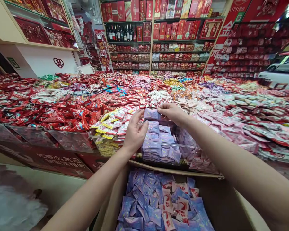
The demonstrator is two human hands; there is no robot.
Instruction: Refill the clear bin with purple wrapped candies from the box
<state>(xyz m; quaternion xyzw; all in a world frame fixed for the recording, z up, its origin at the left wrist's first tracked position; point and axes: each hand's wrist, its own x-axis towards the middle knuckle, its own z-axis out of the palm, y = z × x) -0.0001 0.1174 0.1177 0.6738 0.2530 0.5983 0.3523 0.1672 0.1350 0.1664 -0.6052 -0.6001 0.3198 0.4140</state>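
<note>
Purple candy packets point(159, 138) lie in stacked rows in a clear plastic bin at the centre of the display. At the back of these rows, my right hand point(171, 113) pinches the right end of a purple packet point(151, 113). My left hand point(135, 130) is at the left side of the stack, thumb and fingers apart, with nothing visible held in it. Below the bin stands an open cardboard box point(221, 199) with loose purple packets point(142, 199) and some pink-and-red packets point(168, 202) inside.
Red packets point(74, 115) and yellow-and-white packets point(110, 123) fill bins to the left. Pink packets point(221, 123) lie to the right. The clear bin edges point(69, 131) run along the counter front. Shelves with red boxes and bottles point(120, 33) stand behind.
</note>
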